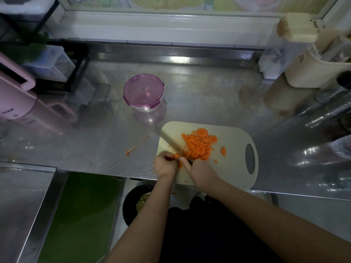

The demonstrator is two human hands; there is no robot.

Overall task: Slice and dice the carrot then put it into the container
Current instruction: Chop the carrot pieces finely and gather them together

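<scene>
Forearms come up from the bottom edge over dark clothing and meet at the near left corner of the cutting board. Head view only.

Left hand: fingers curled down on a carrot stub, pinning it to the board. Most of the stub is hidden under the fingers.

Right hand: wrapped tight round the dark handle of the knife. The blade runs up-left across the board corner, just beside the left fingertips. It sits between the left hand and the diced carrot.

Diced carrot is heaped mid-board, against the right side of the blade. A few round slices lie at the heap's far edge. One loose slice lies apart to the right, short of the board's handle hole.

Container: clear body with a purple lid clipped on, upright on the steel counter. It stands beyond the board's far left corner, not touching it.

Around:
- A carrot tail lies on the counter left of the board.
- A pink appliance stands at the far left, with a clear drawer box behind it under a black rack.
- A beige utensil holder stands in the far right corner.
- Shiny clear plastic lies at the right edge; cannot tell what it is.
- A black bowl with pale scraps sits below the counter edge, partly hidden by the left forearm.
- A green surface lies left of the bowl.
- A small orange bit shows between the arms, below the board's near edge.
</scene>
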